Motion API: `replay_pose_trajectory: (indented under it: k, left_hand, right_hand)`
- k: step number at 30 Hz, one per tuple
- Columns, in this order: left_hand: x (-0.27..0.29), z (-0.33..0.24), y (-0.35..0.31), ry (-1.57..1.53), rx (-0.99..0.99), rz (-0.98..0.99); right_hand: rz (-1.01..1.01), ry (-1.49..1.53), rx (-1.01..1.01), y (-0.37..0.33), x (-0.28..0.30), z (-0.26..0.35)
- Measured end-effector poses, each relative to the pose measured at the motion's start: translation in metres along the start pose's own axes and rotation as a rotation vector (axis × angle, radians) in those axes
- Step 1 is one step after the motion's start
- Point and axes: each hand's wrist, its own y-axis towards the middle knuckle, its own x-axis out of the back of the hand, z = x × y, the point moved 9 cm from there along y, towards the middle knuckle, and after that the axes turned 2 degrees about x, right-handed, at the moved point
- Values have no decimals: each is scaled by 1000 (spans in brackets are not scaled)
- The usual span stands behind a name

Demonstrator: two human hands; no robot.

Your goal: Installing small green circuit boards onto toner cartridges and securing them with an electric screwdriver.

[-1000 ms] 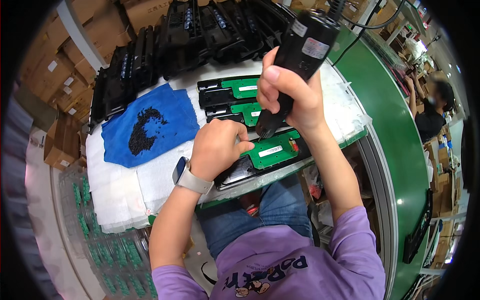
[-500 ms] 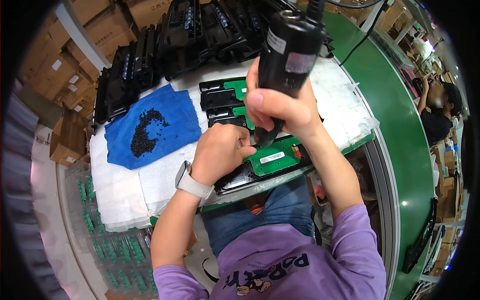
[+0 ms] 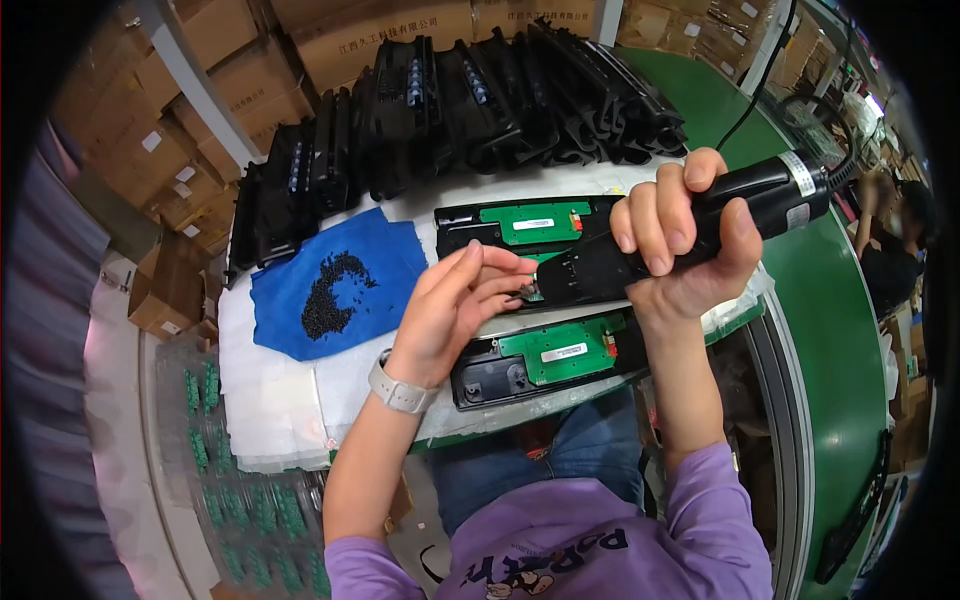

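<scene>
A white padded bench top (image 3: 300, 400) runs beside a green conveyor (image 3: 830, 330), with cardboard boxes (image 3: 200, 150) behind and a row of black cartridge housings (image 3: 480, 100) stacked along the far edge. The right hand (image 3: 680, 250) is wrapped tight around a black electric screwdriver (image 3: 690, 230), held nearly level: its long axis runs from the corded end, up and to the right of the grip, down-left to the bit tip (image 3: 522, 292). The left hand (image 3: 460, 310) sits just left of that tip, fingers pinched together right at the bit; whether they hold a screw I cannot tell, it is too small to see. Below the grip lies one black unit with a green circuit board (image 3: 560, 350); another such unit (image 3: 535, 222) lies just beyond the tool. Further left of the left hand, a blue cloth (image 3: 300, 320) carries a heap of small black screws (image 3: 335, 295).
</scene>
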Motion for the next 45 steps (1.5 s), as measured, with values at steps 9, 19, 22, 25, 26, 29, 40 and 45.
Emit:
replay_pose_trajectory:
  k: [9,19,22,25,26,29,40,45]
  left_hand:
    - [-23,17,-5,-49,114,167]
    - [-5,9,-3,443,-37,-25]
    - [-12,2,-6,498,-171,-29]
    - [-12,-2,-8,556,-215,-74]
    - [-10,-2,-8,525,-208,-77]
    - [-13,-2,-7,464,-155,-65]
    - [-15,2,-7,439,-129,-17]
    - [-19,3,-7,432,-97,10]
  right_hand:
    - [-36,-18,-39,-12,12,-17]
    - [-217,47,-11,-6,43,6]
    - [-249,51,-38,-6,45,11]
    - [-262,38,-33,-6,46,14]
    - [-257,17,-26,-5,47,15]
    - [-266,-3,-28,-5,48,18]
    - [-270,1,-76,-9,46,12]
    - [-259,48,-93,-9,43,12]
